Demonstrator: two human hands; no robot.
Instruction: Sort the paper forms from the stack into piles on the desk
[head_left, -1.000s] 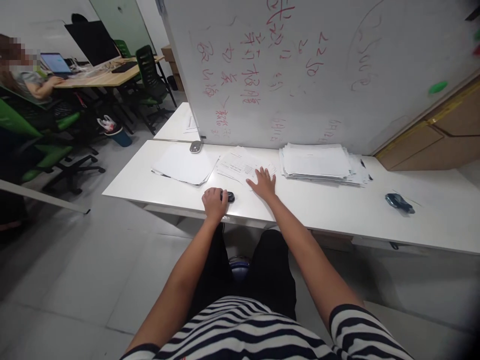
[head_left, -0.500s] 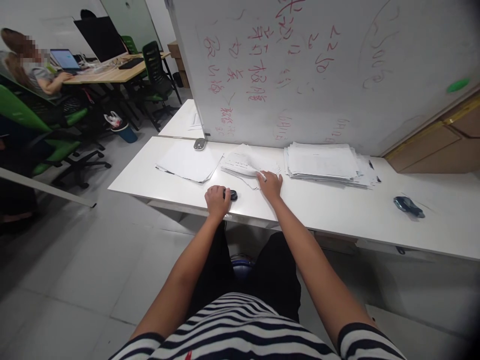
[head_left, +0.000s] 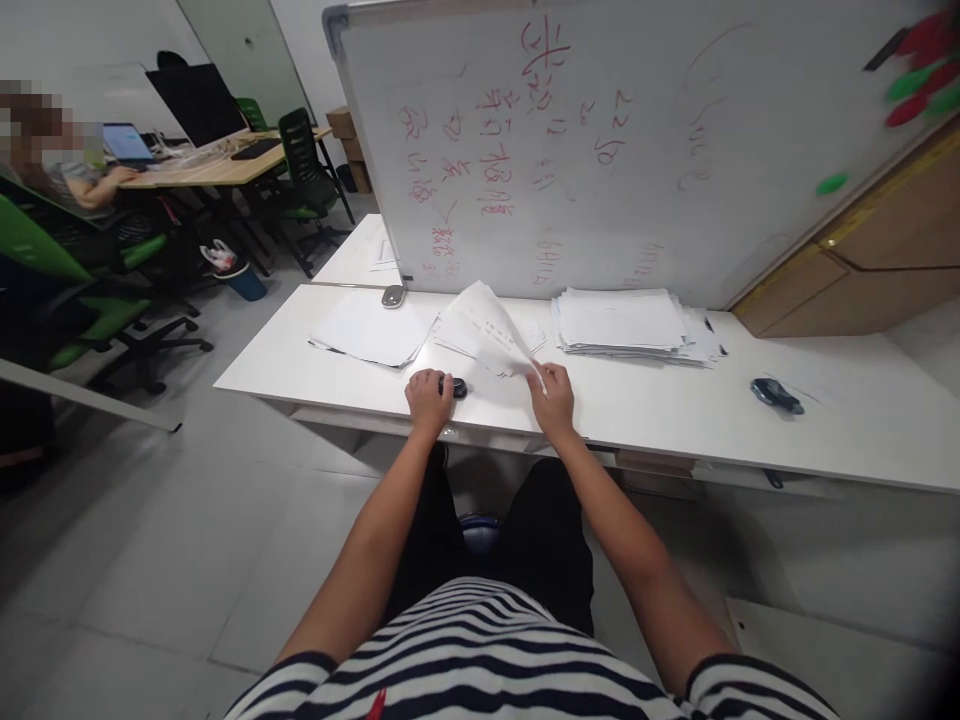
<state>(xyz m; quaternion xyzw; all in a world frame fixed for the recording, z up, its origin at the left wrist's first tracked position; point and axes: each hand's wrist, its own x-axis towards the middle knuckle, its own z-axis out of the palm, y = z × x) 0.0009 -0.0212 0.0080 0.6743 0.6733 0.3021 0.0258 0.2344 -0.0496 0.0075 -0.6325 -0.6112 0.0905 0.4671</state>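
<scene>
My left hand (head_left: 430, 403) is closed around a small black object (head_left: 460, 387) at the front of the white desk. Only its rounded end shows past the fingers, so its kind is unclear. To its right, my right hand (head_left: 553, 398) pinches the near corner of a printed sheet of paper (head_left: 484, 325). The sheet is lifted and curves up over several loose papers (head_left: 452, 343) on the desk. Left of these lies a flat pile of white sheets (head_left: 367, 332). A thicker paper stack (head_left: 622, 318) sits to the right, near the whiteboard.
A whiteboard (head_left: 465, 80) with red writing stands along the desk's back edge. Cardboard boxes (head_left: 847, 270) are at right, and a dark blue object (head_left: 777, 395) lies on the desk. A grey device (head_left: 392, 297) rests behind the left pile. Another person sits at a far desk (head_left: 210, 172).
My right hand has drawn the sheet's corner toward me and slightly right, raising more of it off the papers. The left hand keeps its hold. The view has turned slightly right.
</scene>
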